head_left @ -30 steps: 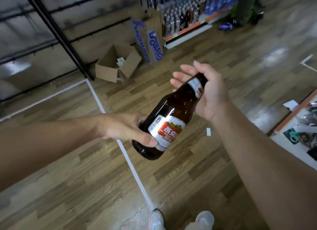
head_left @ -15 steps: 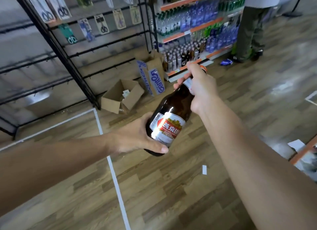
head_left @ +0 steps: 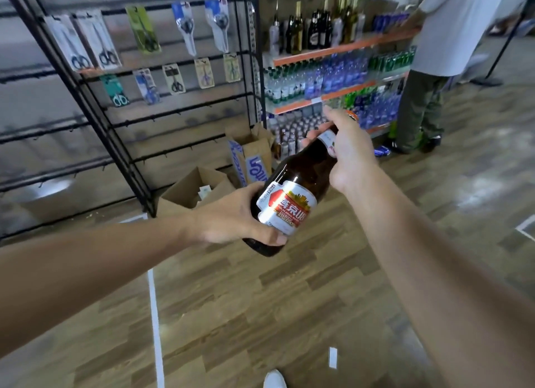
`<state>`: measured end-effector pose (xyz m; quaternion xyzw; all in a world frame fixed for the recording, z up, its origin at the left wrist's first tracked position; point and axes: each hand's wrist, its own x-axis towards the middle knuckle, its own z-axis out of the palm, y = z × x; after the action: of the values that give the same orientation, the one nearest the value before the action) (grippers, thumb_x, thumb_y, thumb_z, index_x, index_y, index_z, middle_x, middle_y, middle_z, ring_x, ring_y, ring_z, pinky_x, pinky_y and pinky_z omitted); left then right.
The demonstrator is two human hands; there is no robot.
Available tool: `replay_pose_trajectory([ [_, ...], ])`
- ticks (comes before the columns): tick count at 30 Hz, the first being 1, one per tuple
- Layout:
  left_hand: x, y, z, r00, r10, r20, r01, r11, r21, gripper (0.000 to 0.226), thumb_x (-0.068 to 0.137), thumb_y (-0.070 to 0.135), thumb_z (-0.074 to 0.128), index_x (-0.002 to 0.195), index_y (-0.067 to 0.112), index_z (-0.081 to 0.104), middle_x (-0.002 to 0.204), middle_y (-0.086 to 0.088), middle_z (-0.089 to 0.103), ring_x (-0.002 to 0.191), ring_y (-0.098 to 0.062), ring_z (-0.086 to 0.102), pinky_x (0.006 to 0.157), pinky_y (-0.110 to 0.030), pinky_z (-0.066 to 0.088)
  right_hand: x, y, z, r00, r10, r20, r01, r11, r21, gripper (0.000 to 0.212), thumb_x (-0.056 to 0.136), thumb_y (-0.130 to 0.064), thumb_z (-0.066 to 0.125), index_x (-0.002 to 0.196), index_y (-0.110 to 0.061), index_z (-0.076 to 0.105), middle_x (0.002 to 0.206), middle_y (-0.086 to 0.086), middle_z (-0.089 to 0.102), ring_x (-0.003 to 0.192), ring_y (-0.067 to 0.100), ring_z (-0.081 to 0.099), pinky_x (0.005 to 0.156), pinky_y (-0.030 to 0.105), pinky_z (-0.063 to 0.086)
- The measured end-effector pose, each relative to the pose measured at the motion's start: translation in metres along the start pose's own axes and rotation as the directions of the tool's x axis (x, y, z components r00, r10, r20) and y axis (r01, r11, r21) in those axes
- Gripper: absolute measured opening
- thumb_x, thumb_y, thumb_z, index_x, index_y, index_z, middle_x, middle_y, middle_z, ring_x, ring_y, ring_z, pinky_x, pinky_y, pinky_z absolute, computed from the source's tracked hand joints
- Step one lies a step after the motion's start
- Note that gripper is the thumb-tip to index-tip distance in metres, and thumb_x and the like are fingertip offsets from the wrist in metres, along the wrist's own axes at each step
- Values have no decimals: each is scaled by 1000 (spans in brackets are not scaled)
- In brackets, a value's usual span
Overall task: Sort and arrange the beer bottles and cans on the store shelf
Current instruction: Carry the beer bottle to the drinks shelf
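A brown glass beer bottle point(head_left: 301, 179) with a white and red label is held tilted in front of me, its neck pointing up and to the right. My left hand point(head_left: 231, 219) grips its lower body from the left, thumb across the base. My right hand point(head_left: 347, 153) is curled round the neck near the cap. Ahead stands the store shelf point(head_left: 341, 47) with orange edges, carrying dark bottles on top, blue and green bottles in the middle and small bottles at the bottom.
A person in a grey shirt point(head_left: 451, 28) stands at the shelf's right end. Open cardboard boxes point(head_left: 197, 191) lie on the wood floor by a black wire rack point(head_left: 121, 144) hung with packaged scissors. A white floor line point(head_left: 155, 315) runs toward me.
My view has lifted from the floor toward the shelf. My right hand went from loose around the bottle's neck to gripping it, and the bottle has stayed in both hands.
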<state>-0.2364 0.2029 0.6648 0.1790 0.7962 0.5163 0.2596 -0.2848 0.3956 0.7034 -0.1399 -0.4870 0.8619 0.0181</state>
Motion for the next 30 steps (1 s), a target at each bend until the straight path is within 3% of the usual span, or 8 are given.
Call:
replay_pose_trajectory([
  [3, 36, 12, -25, 999, 27, 22, -25, 997, -79, 73, 52, 22, 84, 119, 25, 54, 100, 5, 72, 95, -10, 69, 78, -20, 53, 43, -21, 12, 986, -18, 166, 16, 1000, 14, 25, 90, -23, 65, 70, -11, 59, 65, 7, 63, 61, 21, 65, 71, 34, 58],
  [6, 69, 20, -50, 999, 31, 34, -28, 994, -101, 75, 50, 30, 82, 120, 25, 56, 104, 2, 72, 98, -12, 68, 81, -20, 52, 81, -39, 24, 964, -37, 262, 35, 999, 12, 30, 92, -23, 62, 64, -11, 59, 68, 8, 65, 66, 23, 67, 69, 32, 58],
  [14, 160, 33, -107, 998, 4, 59, -1, 999, -47, 67, 52, 28, 82, 114, 26, 57, 100, 3, 74, 95, -13, 70, 78, -21, 54, 181, -58, 36, 981, 35, 188, -46, 998, 53, 30, 92, -22, 59, 65, -9, 53, 60, 7, 60, 59, 22, 63, 66, 31, 58],
  [18, 211, 37, -120, 997, -31, 76, 32, 999, -4, 70, 55, 30, 82, 119, 24, 56, 109, -2, 71, 102, -17, 68, 86, -28, 56, 235, -66, 27, 979, 72, 191, -89, 992, 86, 33, 90, -17, 56, 58, -9, 53, 57, 7, 56, 54, 23, 59, 60, 29, 55],
  [25, 334, 67, -117, 999, 33, -14, -33, 999, 11, 70, 56, 28, 79, 121, 19, 54, 113, -12, 67, 100, -18, 67, 82, -25, 55, 347, -120, 3, 993, 21, 120, -23, 1000, 13, 17, 86, -9, 59, 70, -5, 53, 59, 11, 58, 52, 25, 58, 58, 32, 57],
  [30, 412, 92, -123, 997, 40, -72, -38, 999, 20, 70, 56, 31, 81, 120, 26, 53, 110, -5, 69, 100, -18, 68, 83, -29, 57, 417, -161, -8, 994, 1, 113, 0, 1000, -10, 6, 84, -7, 60, 82, -4, 55, 64, 13, 59, 52, 25, 58, 55, 33, 56],
])
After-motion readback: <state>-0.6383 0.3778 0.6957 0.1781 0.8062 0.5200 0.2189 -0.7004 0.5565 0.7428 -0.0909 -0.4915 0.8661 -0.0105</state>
